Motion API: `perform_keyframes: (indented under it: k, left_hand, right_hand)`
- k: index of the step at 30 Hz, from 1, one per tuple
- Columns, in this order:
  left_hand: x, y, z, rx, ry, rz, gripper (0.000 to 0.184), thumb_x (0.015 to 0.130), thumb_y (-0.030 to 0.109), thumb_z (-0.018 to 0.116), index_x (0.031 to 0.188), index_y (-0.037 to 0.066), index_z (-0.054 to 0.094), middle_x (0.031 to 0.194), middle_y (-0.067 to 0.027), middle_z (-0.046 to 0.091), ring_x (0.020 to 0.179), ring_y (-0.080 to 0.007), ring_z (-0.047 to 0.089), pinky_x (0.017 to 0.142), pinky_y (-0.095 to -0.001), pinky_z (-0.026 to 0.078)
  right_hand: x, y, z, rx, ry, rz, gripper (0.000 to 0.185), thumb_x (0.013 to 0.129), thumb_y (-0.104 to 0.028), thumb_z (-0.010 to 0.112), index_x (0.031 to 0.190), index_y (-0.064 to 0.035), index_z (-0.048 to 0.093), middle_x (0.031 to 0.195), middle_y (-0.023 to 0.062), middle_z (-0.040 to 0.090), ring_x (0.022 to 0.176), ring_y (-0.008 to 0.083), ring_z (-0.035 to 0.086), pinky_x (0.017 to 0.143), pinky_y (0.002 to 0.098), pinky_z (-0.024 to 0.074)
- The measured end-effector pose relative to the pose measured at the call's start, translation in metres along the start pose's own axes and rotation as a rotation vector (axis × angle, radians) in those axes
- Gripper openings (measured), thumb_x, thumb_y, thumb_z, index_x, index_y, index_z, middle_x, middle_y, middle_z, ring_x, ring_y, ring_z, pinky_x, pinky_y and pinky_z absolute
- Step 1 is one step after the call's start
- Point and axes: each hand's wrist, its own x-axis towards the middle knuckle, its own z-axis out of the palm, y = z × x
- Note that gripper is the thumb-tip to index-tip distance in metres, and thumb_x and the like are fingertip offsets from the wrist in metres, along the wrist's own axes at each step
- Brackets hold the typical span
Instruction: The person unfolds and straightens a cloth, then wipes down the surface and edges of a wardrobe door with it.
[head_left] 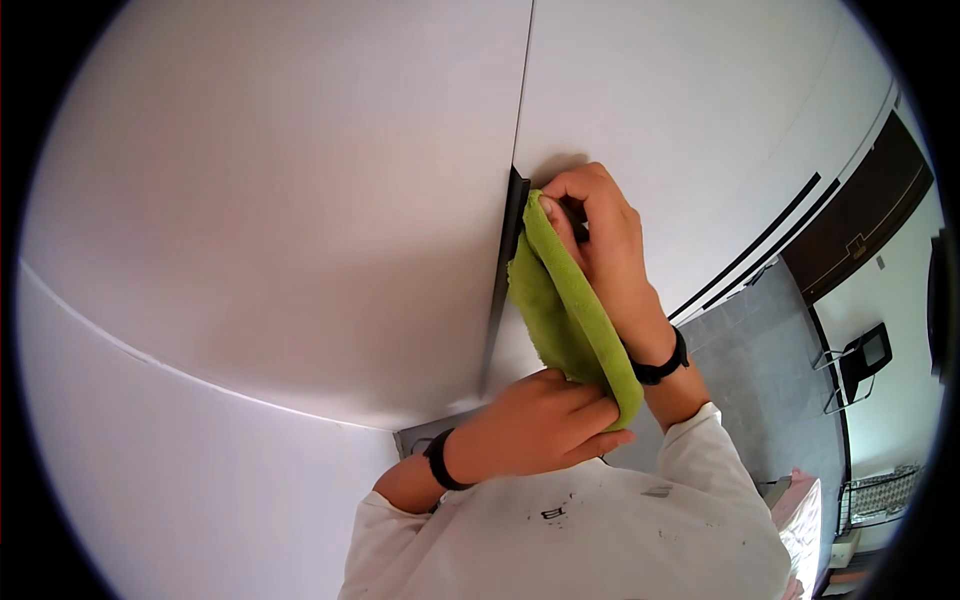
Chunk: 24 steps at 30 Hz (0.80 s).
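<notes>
The green cloth [570, 310] is stretched lengthwise between my hands, folded over along one long edge, and it lies in front of the black handle strip [513, 215]; its upper end is against that strip or just beside it, I can't tell which. My right hand [612, 240] pinches the upper end between thumb and curled fingers, and my left hand [530, 425] grips the lower end, fingers tucked into the fold. I take the step in hand to be working the cloth along the strip; as I judge it, the next move calls for a firm pinch at the top, the lower end drawn fairly taut, and the fabric pressed flat to the black edge. The strip sits at the seam between the left white panel [250, 200] and the right white panel [690, 110]. I have a black band on each wrist. My white shirt [600, 540] carries small dark marks on the front, perhaps print, but I can't make out any letters. No label shows on the cloth. Farther right are two long black bars [745, 245], grey floor [735, 350], a dark brown door [870, 210] and a black chair [866, 360], with no brand I can read on any of them.
</notes>
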Motion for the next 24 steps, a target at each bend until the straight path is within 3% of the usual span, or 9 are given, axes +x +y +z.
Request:
perform_keyframes:
  k: [10, 17, 19, 21, 23, 24]
  left_hand:
    - [-0.011, 0.006, -0.008, -0.039, -0.029, -0.062, 0.016, 0.082, 0.02, 0.07, 0.092, 0.01, 0.062, 0.074, -0.0008, 0.058, 0.054, -0.0195, 0.048, 0.052, -0.0308, 0.037]
    - [-0.033, 0.003, -0.021, -0.095, -0.058, -0.116, 0.02, 0.081, 0.019, 0.071, 0.097, 0.009, 0.065, 0.072, -0.0011, 0.059, 0.054, -0.0209, 0.049, 0.052, -0.0327, 0.038]
    - [-0.061, -0.002, -0.041, -0.154, -0.096, -0.222, 0.018, 0.082, 0.025, 0.07, 0.085, 0.008, 0.063, 0.072, -0.0006, 0.061, 0.057, -0.0222, 0.054, 0.052, -0.0341, 0.04]
    - [-0.095, -0.004, -0.061, -0.261, 0.057, -0.275, 0.022, 0.081, 0.028, 0.073, 0.085, 0.008, 0.066, 0.071, -0.0026, 0.062, 0.055, -0.0241, 0.053, 0.055, -0.0335, 0.043]
    - [-0.131, -0.007, -0.07, -0.505, 0.471, -0.272, 0.03, 0.082, 0.032, 0.073, 0.087, 0.004, 0.065, 0.072, -0.0036, 0.064, 0.053, -0.0194, 0.052, 0.059, -0.0294, 0.045]
    - [-0.136, 0.002, -0.076, -0.437, 0.683, -0.474, 0.033, 0.083, 0.034, 0.072, 0.087, 0.002, 0.064, 0.073, -0.0036, 0.064, 0.057, -0.0163, 0.053, 0.061, -0.0282, 0.045]
  right_hand:
    - [0.008, -0.008, -0.002, -0.023, -0.043, 0.0, 0.012, 0.084, -0.005, 0.066, 0.091, -0.0065, 0.057, 0.081, 0.0061, 0.058, 0.062, 0.0242, 0.057, 0.05, 0.0321, 0.0459]
    - [0.008, -0.006, -0.001, -0.029, -0.068, -0.129, 0.015, 0.081, -0.004, 0.069, 0.09, -0.0062, 0.058, 0.08, 0.0055, 0.058, 0.06, 0.0232, 0.056, 0.048, 0.0305, 0.0451]
    - [0.01, -0.007, -0.001, -0.025, -0.066, -0.148, 0.015, 0.081, -0.003, 0.069, 0.09, -0.006, 0.058, 0.08, 0.0056, 0.058, 0.06, 0.0229, 0.056, 0.048, 0.0304, 0.045]
    - [0.013, -0.014, -0.001, -0.056, -0.145, -0.136, 0.016, 0.081, -0.003, 0.069, 0.091, -0.0054, 0.057, 0.08, 0.0058, 0.058, 0.059, 0.0223, 0.056, 0.048, 0.0301, 0.0449]
    - [0.015, -0.021, -0.002, -0.02, -0.154, -0.125, 0.015, 0.081, -0.004, 0.069, 0.091, -0.0051, 0.057, 0.08, 0.0062, 0.058, 0.059, 0.0223, 0.056, 0.048, 0.0301, 0.0451]
    - [0.015, -0.02, -0.004, 0.011, -0.158, -0.12, 0.015, 0.082, -0.004, 0.069, 0.091, -0.0047, 0.057, 0.08, 0.0067, 0.058, 0.059, 0.0224, 0.056, 0.049, 0.0302, 0.0452]
